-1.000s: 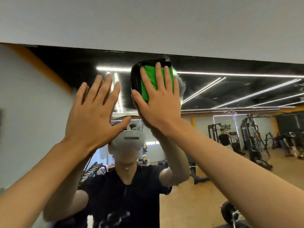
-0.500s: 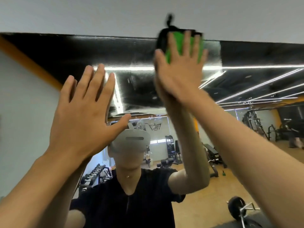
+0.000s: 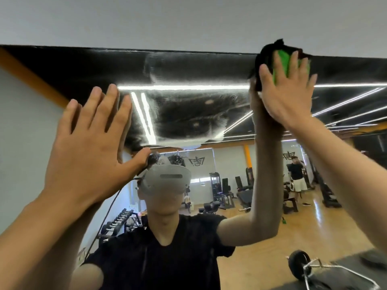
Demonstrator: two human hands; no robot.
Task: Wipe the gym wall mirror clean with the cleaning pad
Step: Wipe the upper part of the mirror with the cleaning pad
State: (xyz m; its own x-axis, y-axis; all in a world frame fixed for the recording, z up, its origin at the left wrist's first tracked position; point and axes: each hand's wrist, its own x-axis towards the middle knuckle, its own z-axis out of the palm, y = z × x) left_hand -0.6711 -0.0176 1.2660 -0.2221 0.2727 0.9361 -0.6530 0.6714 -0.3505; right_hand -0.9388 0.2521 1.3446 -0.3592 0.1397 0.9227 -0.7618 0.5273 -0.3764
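Right hand (image 3: pixel 285 97): flat, fingers straight, pressing cleaning pad (image 3: pixel 281 60) against mirror (image 3: pixel 188 70) top edge for wiping. Left hand (image 3: pixel 90 147): flat, fingers spread, bracing on glass.

Cleaning pad (image 3: pixel 281 61) jammed at mirror (image 3: pixel 188 65) top edge, partly over white wall band (image 3: pixel 188 19) above. No upward glass left there. Right hand (image 3: pixel 287 91) flat on pad, fingers straight. Left hand (image 3: pixel 90 143) flat on glass lower left, blocking that patch. Open glass between the two hands, smeared haze (image 3: pixel 188 114) across it. Clear run rightward along top edge and downward below right hand.
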